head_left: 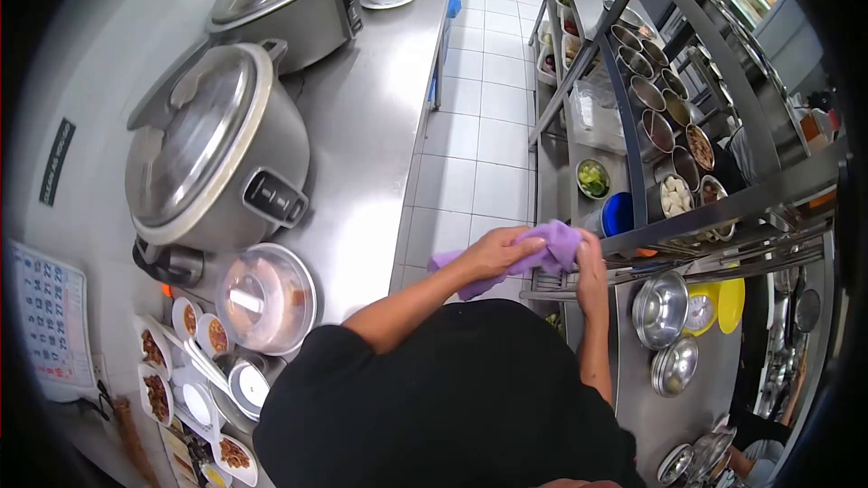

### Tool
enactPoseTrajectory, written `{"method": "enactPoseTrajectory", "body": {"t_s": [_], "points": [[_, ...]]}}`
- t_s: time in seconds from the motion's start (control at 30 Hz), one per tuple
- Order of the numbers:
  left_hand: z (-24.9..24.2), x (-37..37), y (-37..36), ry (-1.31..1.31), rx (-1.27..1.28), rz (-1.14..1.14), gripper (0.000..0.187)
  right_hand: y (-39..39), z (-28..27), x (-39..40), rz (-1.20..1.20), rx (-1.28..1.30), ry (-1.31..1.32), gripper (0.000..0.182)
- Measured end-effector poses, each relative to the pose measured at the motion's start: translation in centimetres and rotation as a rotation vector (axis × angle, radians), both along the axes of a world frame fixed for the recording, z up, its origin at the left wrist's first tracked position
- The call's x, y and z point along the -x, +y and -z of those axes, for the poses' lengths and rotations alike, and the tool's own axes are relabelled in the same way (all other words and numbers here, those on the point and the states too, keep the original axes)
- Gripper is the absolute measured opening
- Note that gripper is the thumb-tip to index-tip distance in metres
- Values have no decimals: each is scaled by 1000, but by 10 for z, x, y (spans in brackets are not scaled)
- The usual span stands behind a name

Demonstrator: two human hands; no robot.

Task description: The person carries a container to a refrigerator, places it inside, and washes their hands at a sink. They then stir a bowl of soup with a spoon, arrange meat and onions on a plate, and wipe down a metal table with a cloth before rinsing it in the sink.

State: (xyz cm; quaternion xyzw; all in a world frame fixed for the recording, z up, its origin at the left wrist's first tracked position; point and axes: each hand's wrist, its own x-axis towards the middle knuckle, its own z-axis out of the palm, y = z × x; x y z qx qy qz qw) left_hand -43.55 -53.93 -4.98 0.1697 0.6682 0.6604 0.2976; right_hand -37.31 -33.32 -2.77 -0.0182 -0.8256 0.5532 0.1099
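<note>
A purple cloth (553, 242) is bunched up in front of my chest, above the tiled aisle. My left hand (508, 253) is closed around it, with part of the cloth hanging below the wrist. At the cloth's other end, my right hand (589, 260) grips it with the fingers mostly hidden. Close by on the right is the metal shelf rack, with a blue round container (618, 214) just beyond my right hand.
On the left, a steel counter (362, 154) carries two big rice cookers (203, 149), a covered dish (268, 298) and small plates of food. The right rack holds metal tubs (653, 90) and stacked steel bowls (662, 309). Another person's hand (740, 463) shows at lower right.
</note>
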Motion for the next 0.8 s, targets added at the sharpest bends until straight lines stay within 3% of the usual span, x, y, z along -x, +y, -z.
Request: {"method": "enactPoseTrajectory", "body": {"t_s": [0.07,0.13,0.23,0.33,0.37,0.57,0.67,0.8], "points": [[6,17,-7,-38,-76,-104,39,-12,-1,33,-222,77,-110,47],[-4,35,-20,-132,-102,-144,41,-26,3,64,-334,-66,-246,54],[-3,67,-26,-142,-96,-174,42,-17,8,122,-536,-315,-377,46],[4,114,-24,3,101,-138,45,15,32,185,-430,-329,-341,35],[7,127,-24,18,208,-114,46,32,47,209,-427,-178,-306,30],[9,239,-23,167,750,-92,39,61,40,343,-498,-236,-202,25],[2,279,-36,243,704,-314,35,53,35,403,-586,-266,-234,24],[15,342,-45,169,812,-444,32,45,21,486,-648,-285,-249,23]]}}
